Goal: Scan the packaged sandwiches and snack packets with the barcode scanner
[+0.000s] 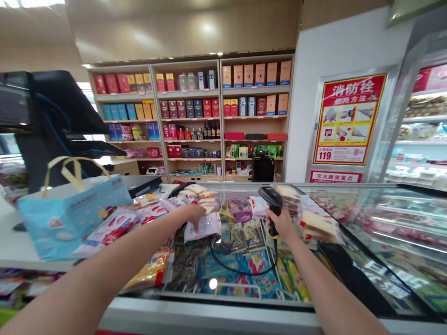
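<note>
My right hand [281, 223] is wrapped round the handle of a black barcode scanner [271, 197], held upright over the glass top of a freezer [244, 300]. A black cable loops down from the scanner and across the glass. My left hand [196, 215] grips the upper left part of a pale pink packet [206, 228], its fingers closed on the edge. Bread packets [319, 224] lie to the right of my right hand. Red and white packets [115, 225] and a yellow-orange packet [153, 270] lie left of my left hand, partly behind my left forearm.
A light blue bag [70, 218] with cream handles stands at the left, in front of a black monitor [63, 107]. Shelves [188, 95] of boxes and bottles line the back wall. Purple packets [239, 209] lie between my hands. A glass display case [415, 139] stands at the right.
</note>
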{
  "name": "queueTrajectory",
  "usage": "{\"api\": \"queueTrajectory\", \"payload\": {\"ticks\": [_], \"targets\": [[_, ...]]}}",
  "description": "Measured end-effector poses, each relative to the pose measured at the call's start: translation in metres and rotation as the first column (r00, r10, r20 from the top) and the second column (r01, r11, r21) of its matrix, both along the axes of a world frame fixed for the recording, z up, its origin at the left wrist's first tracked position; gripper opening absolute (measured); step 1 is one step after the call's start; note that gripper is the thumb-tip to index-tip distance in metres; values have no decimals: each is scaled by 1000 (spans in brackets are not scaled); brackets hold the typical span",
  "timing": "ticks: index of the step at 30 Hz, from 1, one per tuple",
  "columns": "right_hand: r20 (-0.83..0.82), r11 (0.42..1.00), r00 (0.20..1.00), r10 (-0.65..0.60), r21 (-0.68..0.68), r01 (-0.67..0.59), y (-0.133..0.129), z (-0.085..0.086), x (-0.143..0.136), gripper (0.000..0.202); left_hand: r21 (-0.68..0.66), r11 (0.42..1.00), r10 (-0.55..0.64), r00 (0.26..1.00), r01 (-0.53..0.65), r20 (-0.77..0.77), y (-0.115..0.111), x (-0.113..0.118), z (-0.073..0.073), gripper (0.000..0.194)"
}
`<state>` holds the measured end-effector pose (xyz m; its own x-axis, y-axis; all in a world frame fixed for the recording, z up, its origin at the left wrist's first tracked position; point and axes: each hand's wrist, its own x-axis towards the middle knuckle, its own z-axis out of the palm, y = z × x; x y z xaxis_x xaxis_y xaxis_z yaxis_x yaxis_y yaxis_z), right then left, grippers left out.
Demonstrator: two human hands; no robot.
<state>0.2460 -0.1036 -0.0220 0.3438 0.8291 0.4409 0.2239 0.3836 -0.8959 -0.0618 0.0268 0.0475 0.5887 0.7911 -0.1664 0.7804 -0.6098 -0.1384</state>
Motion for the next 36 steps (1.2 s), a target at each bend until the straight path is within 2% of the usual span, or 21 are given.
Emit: {"api": "queueTrajectory", "payload": {"ticks": [3, 5, 8, 10, 11, 12, 13, 14, 15, 16, 17, 19, 21, 24, 27, 32, 36], "targets": [[28, 1000, 1000, 13, 10, -13, 2, -2, 0, 33, -44, 998, 42, 994, -46, -103, -10, 8, 5, 69], [48, 1000, 999, 11, 20, -12, 3, -3, -1, 34, -102, 994, 36, 997, -43, -67, -17, 9, 10, 58], [49, 1000, 999, -1, 22, 0, 3, -2, -1, 35, -210, 978, 26, 996, -7, 90, -21, 7, 19, 44], [32, 1000, 999, -4, 17, 4, 2, -1, -2, 36, -255, 967, 77, 950, 3, 302, -19, 9, 23, 40], [19, 1000, 1000, -2, 14, 2, 2, 0, -2, 35, -276, 961, 140, 885, -13, 444, -18, 13, 21, 38], [1, 1000, 1000, 1, 10, -1, 1, 1, -3, 35, -307, 951, 221, 771, -35, 597, -16, 17, 18, 37], [-19, 1000, 1000, 6, 5, -6, -1, 3, -3, 35, -356, 933, 310, 608, -48, 731, -15, 24, 12, 36], [-44, 1000, 999, 10, 0, -11, -2, 4, -4, 35, -413, 910, 392, 407, -39, 825, -14, 32, 4, 37], [-71, 1000, 997, 16, -4, -16, -3, 6, -5, 34, -474, 880, 461, 209, 15, 863, -12, 40, -6, 38], [-97, 1000, 995, 22, -8, -22, -5, 8, -5, 34, -523, 847, 521, 50, 98, 852, -11, 49, -18, 42], [-122, 999, 992, 29, -12, -31, -6, 9, -6, 34, -541, 820, 561, -72, 186, 825, -10, 57, -31, 45], [-170, 998, 984, 57, -17, -60, -8, 10, -8, 36, -524, 794, 595, -218, 309, 773, -5, 70, -56, 51], [-210, 992, 972, 107, -38, -118, -9, 9, -9, 36, -468, 815, 569, -318, 341, 758, 2, 78, -78, 57], [-266, 969, 946, 187, -107, -222, -8, 4, -13, 35, -404, 867, 495, -416, 292, 763, 16, 81, -100, 59], [-275, 942, 935, 226, -183, -282, -5, 3, -23, 36, -410, 882, 472, -451, 234, 758, 27, 79, -109, 52], [-204, 895, 937, 285, -293, -336, 1, 15, -52, 36, -412, 888, 458, -472, 205, 753, 26, 81, -110, 47], [-220, 892, 945, 241, -333, -305, 3, 16, -67, 36, -395, 907, 416, -468, 147, 780, 22, 85, -109, 42]]}}
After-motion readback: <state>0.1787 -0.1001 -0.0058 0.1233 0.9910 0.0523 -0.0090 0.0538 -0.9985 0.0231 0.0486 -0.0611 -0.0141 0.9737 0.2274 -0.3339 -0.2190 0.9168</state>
